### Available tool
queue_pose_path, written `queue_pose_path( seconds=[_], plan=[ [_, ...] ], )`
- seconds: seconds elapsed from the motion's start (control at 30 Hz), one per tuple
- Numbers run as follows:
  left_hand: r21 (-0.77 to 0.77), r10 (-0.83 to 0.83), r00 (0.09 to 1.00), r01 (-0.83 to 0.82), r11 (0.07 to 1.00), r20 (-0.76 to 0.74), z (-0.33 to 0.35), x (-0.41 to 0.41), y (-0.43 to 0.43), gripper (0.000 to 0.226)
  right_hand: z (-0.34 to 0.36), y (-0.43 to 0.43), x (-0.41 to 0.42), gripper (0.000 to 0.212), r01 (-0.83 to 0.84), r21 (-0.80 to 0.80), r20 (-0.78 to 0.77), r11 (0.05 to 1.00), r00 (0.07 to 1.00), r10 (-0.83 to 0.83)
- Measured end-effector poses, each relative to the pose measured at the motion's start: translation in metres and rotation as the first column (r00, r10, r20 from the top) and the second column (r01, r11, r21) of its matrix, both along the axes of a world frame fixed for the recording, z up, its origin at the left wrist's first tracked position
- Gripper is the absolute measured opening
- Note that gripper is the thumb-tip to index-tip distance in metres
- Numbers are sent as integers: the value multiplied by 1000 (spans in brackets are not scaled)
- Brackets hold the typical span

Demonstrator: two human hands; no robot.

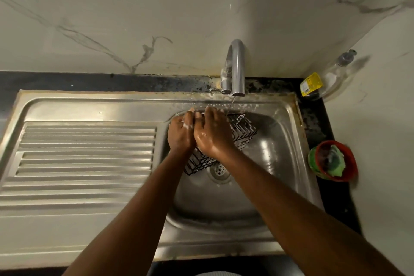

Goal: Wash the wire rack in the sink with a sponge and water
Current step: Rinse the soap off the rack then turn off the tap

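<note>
A black wire rack (243,129) lies tilted in the steel sink basin (273,159), under a thin stream of water from the chrome tap (236,67). My left hand (180,133) grips the rack's left side, with foam on the fingers. My right hand (212,132), wet and shiny, lies over the top of the rack with its fingers curled onto the wires. Both hands hide the rack's middle. A green sponge (333,160) sits in a red bowl (349,159) on the counter to the right of the sink, away from both hands.
A ribbed steel drainboard (85,159) fills the left. The sink drain (220,169) lies just below the rack. A clear bottle with a yellow label (324,79) stands in the back right corner. A marble wall rises behind the tap.
</note>
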State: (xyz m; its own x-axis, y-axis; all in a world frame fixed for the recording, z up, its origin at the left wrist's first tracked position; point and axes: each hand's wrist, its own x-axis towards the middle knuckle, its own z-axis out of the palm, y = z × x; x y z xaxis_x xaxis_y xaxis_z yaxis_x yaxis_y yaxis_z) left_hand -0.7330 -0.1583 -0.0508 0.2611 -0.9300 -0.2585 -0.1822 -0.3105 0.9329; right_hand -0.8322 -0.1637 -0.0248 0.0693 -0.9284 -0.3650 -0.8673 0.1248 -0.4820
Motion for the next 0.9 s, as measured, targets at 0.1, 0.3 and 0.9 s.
queue_pose_path(
  seconds=[0.1,0.3,0.9],
  plan=[
    [4,27,999,-26,1000,-47,10,-1,2,52,7,-15,-26,58,-28,-27,-24,999,999,27],
    [32,65,984,-60,998,-167,28,7,9,42,-41,-56,-100,59,192,266,-132,945,978,-162],
    [112,234,948,-214,970,-217,28,12,6,35,-4,-33,-63,78,111,142,-168,984,982,-87]
  ],
)
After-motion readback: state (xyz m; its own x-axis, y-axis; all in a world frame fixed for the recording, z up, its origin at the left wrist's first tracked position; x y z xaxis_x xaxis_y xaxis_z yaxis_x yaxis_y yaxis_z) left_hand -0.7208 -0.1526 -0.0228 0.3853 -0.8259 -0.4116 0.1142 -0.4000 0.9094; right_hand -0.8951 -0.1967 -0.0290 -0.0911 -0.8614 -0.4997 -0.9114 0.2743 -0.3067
